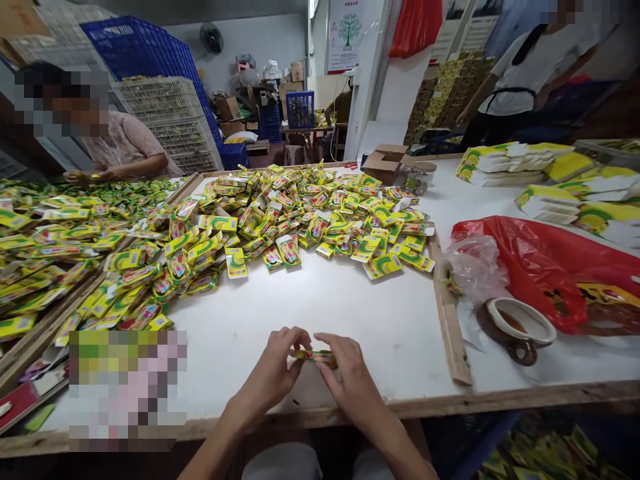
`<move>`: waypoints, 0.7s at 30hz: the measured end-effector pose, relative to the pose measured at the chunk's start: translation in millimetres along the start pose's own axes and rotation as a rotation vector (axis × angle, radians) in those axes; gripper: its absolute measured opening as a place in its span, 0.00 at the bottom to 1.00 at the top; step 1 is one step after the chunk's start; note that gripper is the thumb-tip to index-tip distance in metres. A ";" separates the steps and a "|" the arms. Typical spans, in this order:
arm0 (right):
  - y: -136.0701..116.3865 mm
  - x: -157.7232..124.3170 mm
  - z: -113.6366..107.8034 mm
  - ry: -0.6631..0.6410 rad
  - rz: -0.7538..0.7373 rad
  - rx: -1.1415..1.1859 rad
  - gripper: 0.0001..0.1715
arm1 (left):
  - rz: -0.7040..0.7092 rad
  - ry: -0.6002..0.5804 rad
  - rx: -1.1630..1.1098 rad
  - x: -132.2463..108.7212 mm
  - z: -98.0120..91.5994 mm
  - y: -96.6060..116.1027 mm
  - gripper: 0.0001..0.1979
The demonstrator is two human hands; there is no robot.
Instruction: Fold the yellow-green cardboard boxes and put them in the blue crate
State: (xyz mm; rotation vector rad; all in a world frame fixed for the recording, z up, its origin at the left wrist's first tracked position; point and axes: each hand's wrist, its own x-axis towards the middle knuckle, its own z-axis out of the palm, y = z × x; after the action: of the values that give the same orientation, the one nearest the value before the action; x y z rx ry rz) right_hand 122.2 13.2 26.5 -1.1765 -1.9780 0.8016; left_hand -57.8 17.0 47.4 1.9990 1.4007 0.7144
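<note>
Near the front edge of the white table (240,333), a small yellow-green box (314,356) is held level between both hands. My left hand (280,363) pinches its left end, and my right hand (345,367) pinches its right end with thumb and fingers. Just beyond the hands, a large heap of similar small boxes (320,227) spreads over the back and left of the table. Fingers partly cover the ends of the held box.
A wooden strip (453,333) borders the work area on the right. Past it are a brown mug (520,327), a red bag (540,267) and stacked flat cartons (515,163). A person (125,143) sits at back left; another (520,80) stands at back right.
</note>
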 end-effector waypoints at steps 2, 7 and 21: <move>-0.8 1.3 3.2 -0.016 0.074 0.131 0.18 | 0.000 0.109 -0.056 2.3 2.2 5.5 0.15; 8.1 -6.4 18.8 0.184 0.266 0.612 0.17 | -0.198 0.387 -0.464 0.9 30.3 2.5 0.23; 27.8 -5.8 2.0 -0.003 0.192 0.501 0.12 | -0.266 0.054 -0.768 -20.0 46.1 -1.4 0.10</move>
State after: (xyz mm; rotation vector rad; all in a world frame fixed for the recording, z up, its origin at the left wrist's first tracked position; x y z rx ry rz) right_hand 136.0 18.7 2.2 -1.0633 -1.5478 1.3058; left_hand -31.9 -8.9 13.0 1.1826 1.1446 0.9958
